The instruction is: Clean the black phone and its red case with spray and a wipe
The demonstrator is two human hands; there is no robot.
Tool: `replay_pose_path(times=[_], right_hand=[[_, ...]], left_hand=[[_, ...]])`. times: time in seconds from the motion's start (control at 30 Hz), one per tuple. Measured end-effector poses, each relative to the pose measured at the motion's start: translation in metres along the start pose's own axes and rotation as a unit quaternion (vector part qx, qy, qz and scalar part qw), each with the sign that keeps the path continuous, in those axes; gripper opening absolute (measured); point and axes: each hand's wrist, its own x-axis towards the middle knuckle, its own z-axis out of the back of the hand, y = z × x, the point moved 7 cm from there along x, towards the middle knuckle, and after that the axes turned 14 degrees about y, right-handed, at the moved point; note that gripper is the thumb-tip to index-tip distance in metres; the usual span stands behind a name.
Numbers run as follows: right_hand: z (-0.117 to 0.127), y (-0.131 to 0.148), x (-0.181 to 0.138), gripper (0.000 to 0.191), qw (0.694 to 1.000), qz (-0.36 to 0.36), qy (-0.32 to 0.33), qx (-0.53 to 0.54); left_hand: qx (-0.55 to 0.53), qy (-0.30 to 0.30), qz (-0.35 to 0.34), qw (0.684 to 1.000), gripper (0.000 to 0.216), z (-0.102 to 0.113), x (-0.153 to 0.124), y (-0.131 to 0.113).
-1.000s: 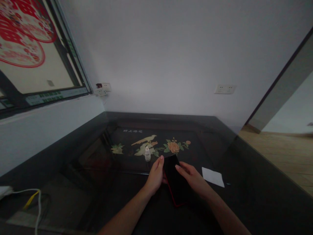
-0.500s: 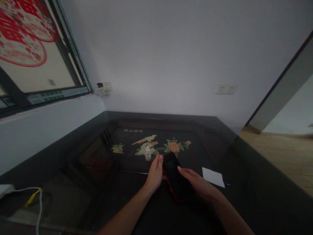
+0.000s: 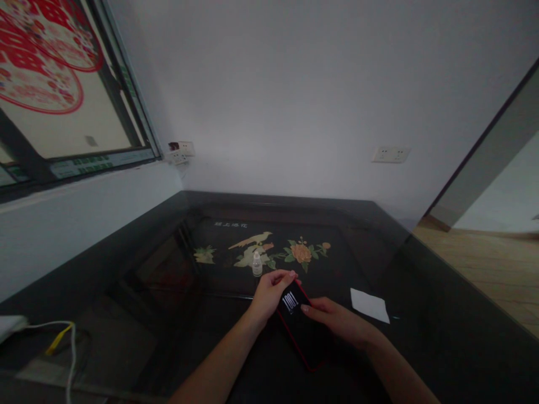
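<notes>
A black smartphone (image 3: 300,328) with a red edge is held between my two hands above the dark table, its screen facing up and showing white digits. My left hand (image 3: 272,292) closes on the phone's far left corner, thumb along the top end. Gripping the right side is my right hand (image 3: 337,320), its thumb lying over the screen and its other fingers partly hidden behind the phone. Just beyond my left hand stands a small clear bottle (image 3: 256,264) with a white label, upright and untouched.
The glossy dark table (image 3: 202,348) bears a bird-and-flower inlay. A white paper (image 3: 369,305) lies right of my right hand. At the left edge are a white device (image 3: 12,328) and a white cable (image 3: 73,359) with a yellow tag. A wall closes off the far side.
The phone's screen has gone from dark to showing white digits. My left hand has shifted over the phone's top end, and the phone sits slightly lower in view.
</notes>
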Motion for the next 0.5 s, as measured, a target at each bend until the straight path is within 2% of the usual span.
replay_pose_path(times=[0.23,0.43,0.5], right_hand=[[-0.004,0.0026,-0.0012,0.041,1.0,-0.005,0.028,0.004],[-0.0064,0.0019,0.0038,0.047,0.996,0.027,0.061,0.053],[-0.0024,0.0025,0.0062,0.047,0.994,0.048,0.043,0.085]], left_hand=[[-0.046,0.002,0.014,0.999,0.05,0.0011,-0.004,0.002],[0.013,-0.028,-0.022,0.999,0.05,0.0014,-0.0021,-0.0051],[0.017,-0.055,-0.024,0.998,0.052,0.0049,-0.0026,-0.0063]])
